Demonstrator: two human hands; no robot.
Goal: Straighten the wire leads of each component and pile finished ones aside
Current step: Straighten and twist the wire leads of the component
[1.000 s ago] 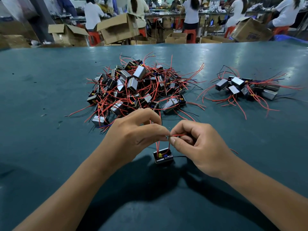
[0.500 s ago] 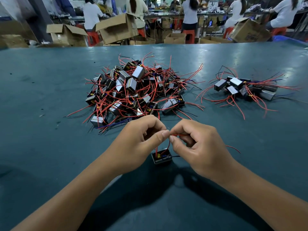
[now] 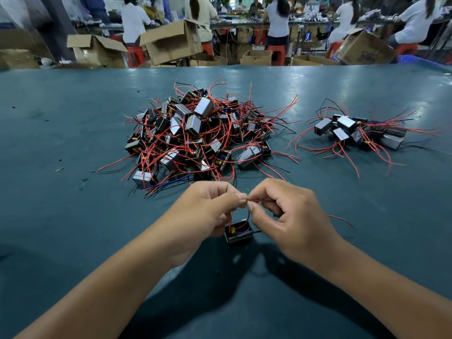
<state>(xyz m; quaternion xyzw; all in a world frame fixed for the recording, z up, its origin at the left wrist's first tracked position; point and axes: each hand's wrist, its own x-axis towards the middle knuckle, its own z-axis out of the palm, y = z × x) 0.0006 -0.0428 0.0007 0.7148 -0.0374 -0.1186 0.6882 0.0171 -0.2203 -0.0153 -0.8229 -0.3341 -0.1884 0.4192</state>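
On the dark green surface (image 3: 61,216) in front of me, left of centre and farther away, lies a big tangled heap (image 3: 195,135) of small boxy components with red wires, waiting for me. Nearer, my left hand (image 3: 208,214) is curled, its thumb and forefinger pinching the tip of a thin red lead (image 3: 247,217). Just below and between my hands sits the component (image 3: 238,232) I am working on, a small dark block resting on the surface, its red wires rising up to my fingertips. My right hand (image 3: 286,216) is also curled, pinching the same lead right beside my left fingertips, so the two pinches almost touch. Another loose red wire (image 3: 340,219) trails out to the right of that hand. Far right, well apart from the big heap, is a smaller pile (image 3: 359,133), likely the finished ones.

To do this well, I judge I should hold one pinch firm and draw the other smoothly along the lead, gently, so the wire straightens without kinking or pulling from the block.
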